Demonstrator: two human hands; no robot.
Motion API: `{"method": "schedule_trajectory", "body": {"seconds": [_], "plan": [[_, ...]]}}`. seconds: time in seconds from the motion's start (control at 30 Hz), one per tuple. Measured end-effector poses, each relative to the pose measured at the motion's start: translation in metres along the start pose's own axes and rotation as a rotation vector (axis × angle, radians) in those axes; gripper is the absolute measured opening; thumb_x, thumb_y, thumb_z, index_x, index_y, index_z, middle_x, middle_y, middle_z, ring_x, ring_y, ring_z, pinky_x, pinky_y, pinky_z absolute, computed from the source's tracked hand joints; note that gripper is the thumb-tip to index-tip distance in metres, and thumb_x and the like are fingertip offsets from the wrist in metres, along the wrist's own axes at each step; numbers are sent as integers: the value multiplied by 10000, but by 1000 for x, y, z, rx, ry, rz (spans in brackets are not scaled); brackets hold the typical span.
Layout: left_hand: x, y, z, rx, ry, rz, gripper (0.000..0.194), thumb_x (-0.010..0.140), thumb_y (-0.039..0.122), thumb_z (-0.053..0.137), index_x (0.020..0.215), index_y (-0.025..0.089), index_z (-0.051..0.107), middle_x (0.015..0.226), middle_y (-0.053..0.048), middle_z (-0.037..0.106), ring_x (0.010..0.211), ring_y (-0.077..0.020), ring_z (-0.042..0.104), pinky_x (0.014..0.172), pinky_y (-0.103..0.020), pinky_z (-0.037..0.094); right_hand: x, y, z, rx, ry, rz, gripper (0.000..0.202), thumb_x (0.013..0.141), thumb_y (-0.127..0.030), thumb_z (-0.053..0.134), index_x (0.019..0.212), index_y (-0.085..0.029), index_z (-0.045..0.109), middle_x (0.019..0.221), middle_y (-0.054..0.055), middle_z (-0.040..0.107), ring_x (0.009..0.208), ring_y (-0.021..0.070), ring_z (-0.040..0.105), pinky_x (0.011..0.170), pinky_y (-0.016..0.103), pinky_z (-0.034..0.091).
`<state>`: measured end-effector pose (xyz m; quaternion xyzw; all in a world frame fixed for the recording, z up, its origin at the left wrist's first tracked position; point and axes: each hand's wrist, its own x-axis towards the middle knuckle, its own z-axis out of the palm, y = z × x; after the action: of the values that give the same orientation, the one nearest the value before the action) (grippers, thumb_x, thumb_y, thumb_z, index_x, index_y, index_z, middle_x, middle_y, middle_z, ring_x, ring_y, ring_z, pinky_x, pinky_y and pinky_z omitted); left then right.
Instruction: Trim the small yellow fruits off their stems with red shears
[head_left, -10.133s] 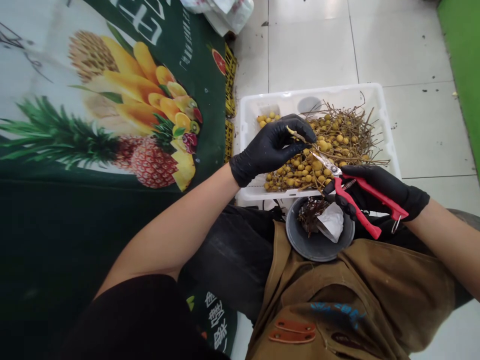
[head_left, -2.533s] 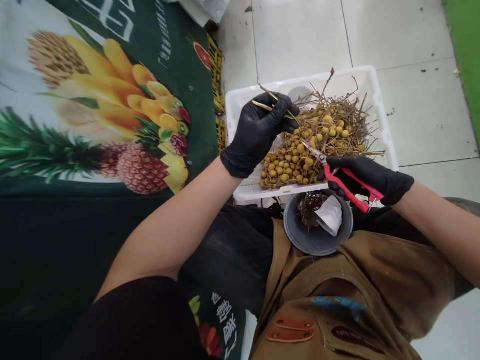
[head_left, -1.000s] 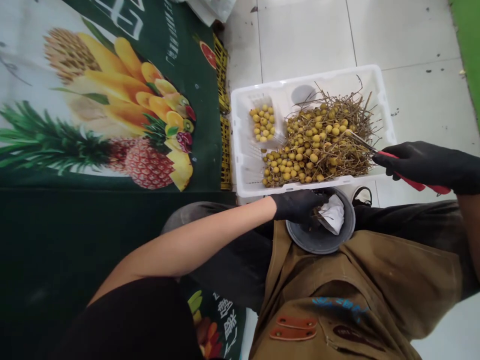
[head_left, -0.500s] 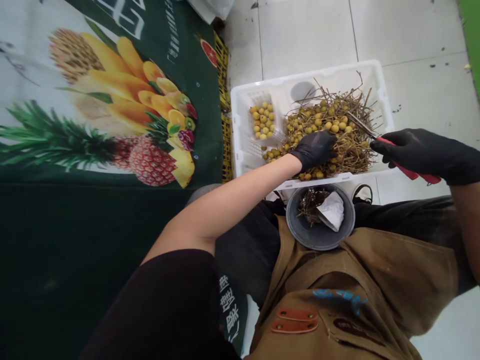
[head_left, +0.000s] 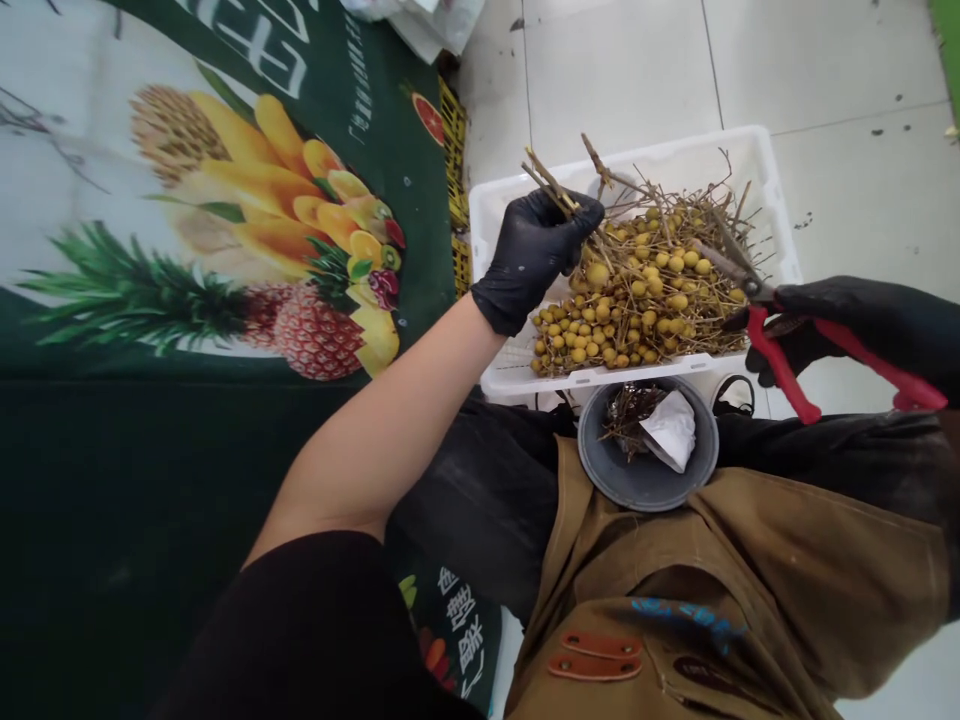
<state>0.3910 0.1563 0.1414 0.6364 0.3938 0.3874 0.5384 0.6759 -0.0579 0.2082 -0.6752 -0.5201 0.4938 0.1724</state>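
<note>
You hold brown stems (head_left: 552, 183) and red-handled shears (head_left: 784, 370).
Your left hand (head_left: 529, 250) is closed around the stems above the white crate (head_left: 517, 381) of yellow fruit (head_left: 585, 335); your right hand (head_left: 855, 300) grips the shears, their parted blades over the crate.

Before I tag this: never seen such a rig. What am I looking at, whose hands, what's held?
No robot here: a person's two black-gloved hands, seen by one camera worn on that person's head, looking forward and down. The left hand grips some stems; the right hand holds red clippers, handles spread apart. Ahead, a white crate holds round yellow fruit among brown twigs. Nearer the body, a grey bucket holds scraps and what looks like paper.
</note>
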Motion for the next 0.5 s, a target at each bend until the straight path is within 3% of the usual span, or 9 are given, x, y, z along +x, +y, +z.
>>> {"method": "schedule_trajectory", "body": {"seconds": [0.1,0.2,0.33,0.5], "plan": [[-1,1,4,-23,11,-33,544,622,782,1047,810,318,833,743,8,748,633,-154,542,549,-369,404,4,-8,18,-31,-61,-17,662,1003,-877,568,926,-266,808,961,120,849,860,334,762,780,461,610],[-6,6,10,-38,-51,-4,491,686,701,1059,797,288,817,767,-17,772,756,-209,697,645,-387,541,10,-16,35,-257,-38,-82,721,1016,-887,550,849,-224,777,786,86,767,745,268,671,677,379,476],[-14,14,18,-44,-122,9,476,684,634,1093,756,285,777,779,-31,804,939,-266,766,861,-443,662,14,-25,49,-521,68,-133,528,1077,-616,540,1037,-208,872,867,96,799,770,273,694,704,368,411],[-21,14,27,66,-164,-75,452,681,412,1147,786,181,772,815,-53,791,987,-305,804,888,-427,647,18,-36,60,-872,134,-104,436,1061,-451,576,1215,-209,904,964,169,831,774,311,715,686,385,348]]}}
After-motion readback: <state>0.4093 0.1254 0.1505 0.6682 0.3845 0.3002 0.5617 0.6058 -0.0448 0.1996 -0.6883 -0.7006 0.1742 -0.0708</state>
